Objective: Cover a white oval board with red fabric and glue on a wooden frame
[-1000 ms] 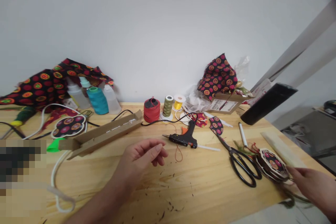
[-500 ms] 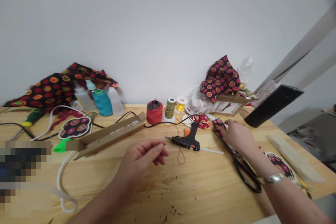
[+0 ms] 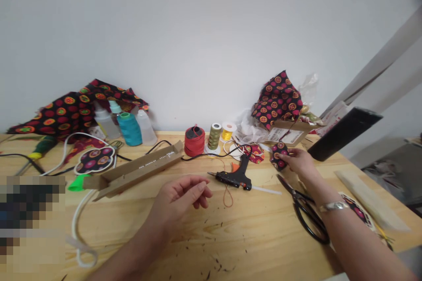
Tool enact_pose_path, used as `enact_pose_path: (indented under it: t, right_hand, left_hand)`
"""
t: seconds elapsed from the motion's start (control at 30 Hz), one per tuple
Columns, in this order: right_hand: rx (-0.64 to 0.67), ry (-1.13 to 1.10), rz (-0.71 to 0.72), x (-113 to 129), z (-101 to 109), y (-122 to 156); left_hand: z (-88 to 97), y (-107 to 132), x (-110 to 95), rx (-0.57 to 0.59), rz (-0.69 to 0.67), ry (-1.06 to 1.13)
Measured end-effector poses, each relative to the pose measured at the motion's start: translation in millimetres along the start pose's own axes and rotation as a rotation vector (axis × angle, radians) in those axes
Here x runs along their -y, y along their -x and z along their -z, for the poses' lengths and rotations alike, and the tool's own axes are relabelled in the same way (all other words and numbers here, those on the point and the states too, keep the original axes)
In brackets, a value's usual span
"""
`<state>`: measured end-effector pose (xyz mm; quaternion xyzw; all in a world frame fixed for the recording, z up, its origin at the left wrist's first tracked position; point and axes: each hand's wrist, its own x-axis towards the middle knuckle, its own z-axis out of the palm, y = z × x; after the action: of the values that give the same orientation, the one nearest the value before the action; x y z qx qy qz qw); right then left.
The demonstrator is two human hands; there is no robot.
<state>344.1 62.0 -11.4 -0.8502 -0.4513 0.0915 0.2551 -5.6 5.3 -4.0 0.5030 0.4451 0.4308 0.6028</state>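
Right hand at the far right of the pine workbench, a silver bracelet on its wrist. Fingers closed in a pinch on a small patterned fabric piece, black cloth with red and gold rings. The piece sits at the fingertips, near the bench's back edge; whether it clears the wood is hard to judge from this angle.

Left hand hovers mid-bench, fingers loosely half-curled and empty. Nearest to it is a black hot glue gun, lying on its side with the nozzle pointing toward the hand. A thin reddish thread hangs in a loop just below the gun.

Black-handled scissors lie beneath the right forearm, blades toward the fabric piece. A red cord spool and an olive thread spool stand farther back.

Handling note: a fingertip pinch suits a piece this small, keeping its edges visible and leaving the other hand free. The bare wood in front of the left hand looks the safest working spot, away from the glue gun's nozzle, its black cable and the loose thread, any of which could catch the cloth.
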Motion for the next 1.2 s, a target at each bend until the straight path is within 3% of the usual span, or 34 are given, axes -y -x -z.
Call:
enact_pose_path:
  t: [0.13, 0.23, 0.3, 0.47, 0.57, 1.03, 1.2]
  right_hand:
    - [-0.113, 0.059, -0.047, -10.3, 22.6, -0.3]
    - [-0.151, 0.112, 0.011, -1.5, 30.9, 14.9]
    - [-0.055, 0.092, 0.135, 11.8, 26.7, 33.1]
    - [0.349, -0.104, 0.436, 41.9, -3.9, 83.4]
    - [0.442, -0.158, 0.540, 48.0, -19.2, 99.3]
    - [0.418, -0.084, 0.542, 66.1, -44.6, 123.7]
    - [0.408, -0.035, 0.578, 83.0, -33.6, 109.8]
  left_hand:
    - [-1.7, 0.1, -2.6, -0.008, -0.002, 0.013]
    - [-2.2, 0.2, -4.0, -0.013, -0.003, 0.011]
    - [-1.6, 0.1, -3.7, -0.018, -0.002, 0.008]
    - [0.6, -0.3, -1.5, -0.019, -0.009, 0.022]
    - [0.5, -0.2, -1.2, -0.019, -0.002, 0.036]
    - [0.3, -0.7, 0.6, -0.007, 0.003, 0.026]
    - [0.3, -2.5, -1.4, -0.013, 0.006, 0.026]
